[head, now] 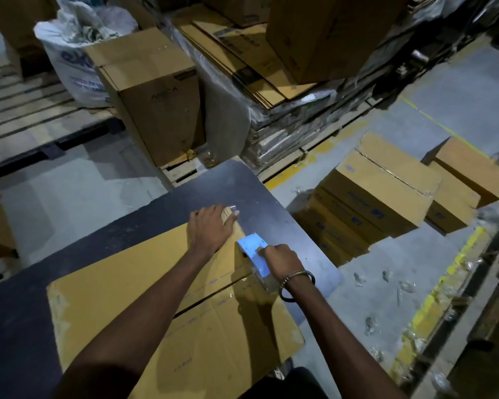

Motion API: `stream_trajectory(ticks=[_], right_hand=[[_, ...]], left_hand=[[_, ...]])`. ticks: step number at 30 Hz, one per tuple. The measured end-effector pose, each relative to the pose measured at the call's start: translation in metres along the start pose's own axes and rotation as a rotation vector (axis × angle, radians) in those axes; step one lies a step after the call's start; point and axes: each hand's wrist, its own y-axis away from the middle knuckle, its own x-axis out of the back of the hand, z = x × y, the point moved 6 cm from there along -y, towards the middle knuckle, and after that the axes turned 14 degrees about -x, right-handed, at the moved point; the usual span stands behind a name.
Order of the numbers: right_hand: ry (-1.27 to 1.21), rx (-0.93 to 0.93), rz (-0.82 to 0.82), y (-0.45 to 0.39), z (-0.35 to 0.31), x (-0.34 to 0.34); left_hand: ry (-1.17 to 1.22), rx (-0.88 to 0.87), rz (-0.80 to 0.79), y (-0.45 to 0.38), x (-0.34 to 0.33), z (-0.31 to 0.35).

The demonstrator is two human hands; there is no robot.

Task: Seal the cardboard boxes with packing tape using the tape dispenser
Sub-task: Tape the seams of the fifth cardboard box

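Note:
A flat brown cardboard box (144, 306) lies on a dark table (260, 191), its centre seam running toward the far corner. My left hand (211, 228) presses flat on the box's far end, fingers spread over the edge. My right hand (283, 262) grips a light blue tape dispenser (252, 251) with a clear tape roll, held on the seam just behind the left hand. Shiny clear tape shows on the seam near the dispenser.
Stacked cardboard boxes (380, 191) stand on the floor to the right of the table. A tall box (156, 93) and a white sack (72, 61) stand beyond it, next to a pallet of flattened cartons (242, 59). Tape scraps litter the floor along a yellow line (432, 300).

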Motion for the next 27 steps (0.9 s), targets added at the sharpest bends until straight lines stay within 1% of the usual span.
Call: stream_trajectory(ticks=[4,6,9,13,17,20,24,27], right_hand=[[0.019,0.025,0.014,0.005,0.013,-0.002],[0.053,0.001,0.023,0.006,0.025,-0.002],[0.097,0.009,0.033,0.01,0.041,-0.002],[0.082,0.022,0.03,0.023,0.065,-0.002],[0.127,0.001,0.044,0.031,0.104,-0.003],[0.141,0.011,0.047,0.037,0.113,-0.003],[-0.006,-0.002,0.056,0.044,0.112,0.002],[-0.042,0.006,0.064,0.051,0.113,0.0]], left_hand=[[-0.055,-0.049,-0.036,0.0,-0.005,0.0],[-0.064,-0.063,-0.041,-0.002,-0.006,-0.002],[-0.066,-0.066,-0.038,-0.001,-0.006,-0.003],[-0.042,-0.053,-0.023,0.0,-0.005,-0.003],[-0.072,-0.048,-0.037,0.0,-0.005,-0.001],[-0.094,-0.052,-0.021,0.001,-0.002,0.003],[-0.211,-0.014,-0.038,0.013,0.001,0.019],[-0.199,-0.012,-0.056,0.031,-0.007,0.063]])
